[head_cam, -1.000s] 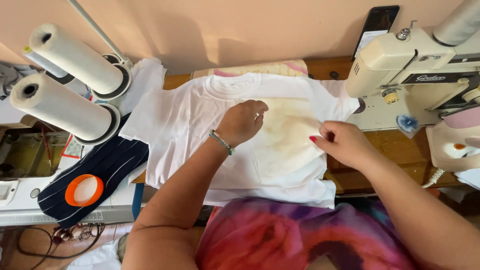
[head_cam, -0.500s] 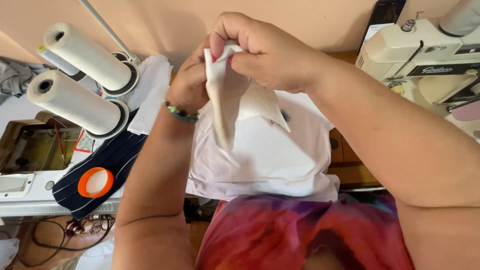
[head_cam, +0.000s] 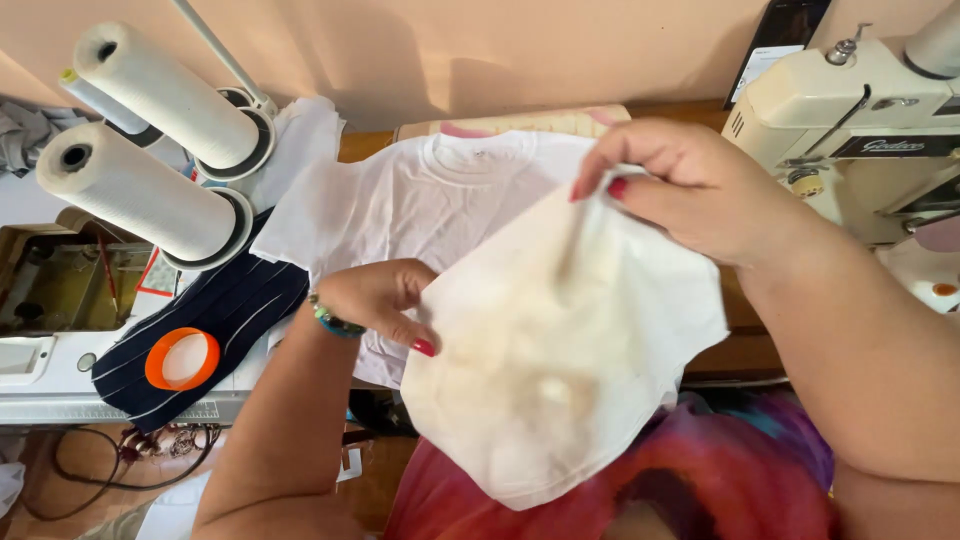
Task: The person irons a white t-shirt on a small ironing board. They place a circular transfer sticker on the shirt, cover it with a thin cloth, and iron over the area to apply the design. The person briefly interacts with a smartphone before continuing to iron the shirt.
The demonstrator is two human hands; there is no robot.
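Pinching the stained white cloth [head_cam: 570,360] at centre frame, your left hand [head_cam: 375,300] grips its left edge while your right hand [head_cam: 690,185], upper right, clasps its top corner, above the white shirt [head_cam: 420,195] on the counter [head_cam: 740,350].

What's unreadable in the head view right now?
- White shirt: lower half hidden by the held cloth.
- Left hand: fingers partly tucked behind the cloth.
- Sewing machine: cut off by the right edge.
- Phone: cut off by the top edge.
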